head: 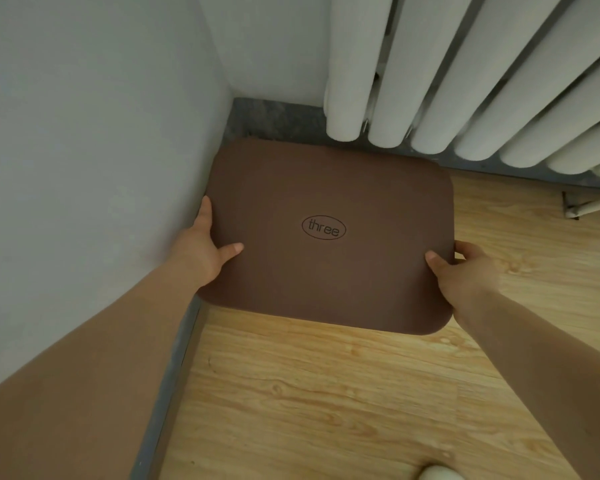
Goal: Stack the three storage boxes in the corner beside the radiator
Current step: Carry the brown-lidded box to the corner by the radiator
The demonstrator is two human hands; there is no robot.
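A brown storage box [326,271] with a flat lid marked "three" in an oval fills the corner between the white wall and the radiator. I see only its top; whatever is below it is hidden. My left hand [205,247] grips its left edge, thumb lying on the lid. My right hand [465,268] grips its right edge, thumb on the lid too. No other box shows.
A white wall [84,168] runs along the left with a grey skirting board [174,368]. The white column radiator [465,81] hangs at the back right, close to the box's far edge. Light wooden floor [326,393] spreads in front. A pale foot tip [440,474] shows at the bottom.
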